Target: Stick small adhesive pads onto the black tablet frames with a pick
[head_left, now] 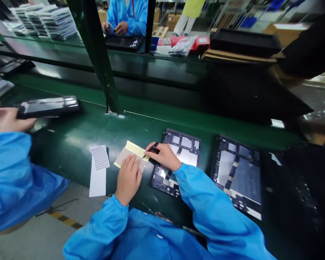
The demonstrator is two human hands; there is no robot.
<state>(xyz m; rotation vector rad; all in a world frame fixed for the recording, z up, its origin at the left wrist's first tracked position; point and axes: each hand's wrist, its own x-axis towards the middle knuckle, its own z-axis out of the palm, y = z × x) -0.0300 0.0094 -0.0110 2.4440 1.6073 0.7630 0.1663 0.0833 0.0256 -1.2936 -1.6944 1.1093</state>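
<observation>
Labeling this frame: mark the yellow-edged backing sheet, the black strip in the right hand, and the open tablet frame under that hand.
backing sheet (130,153): head view, grey middle of the sheet.
black strip (153,148): head view, its exposed middle.
tablet frame (186,148): head view, upper inner panel.

My left hand (128,177) lies flat, palm down, fingers together and pointing far. My right hand (164,156) sits just right of it and a little farther, thumb and forefinger pinched shut, pointing left. Both forearms come in from the near edge in blue sleeves (211,209).
</observation>
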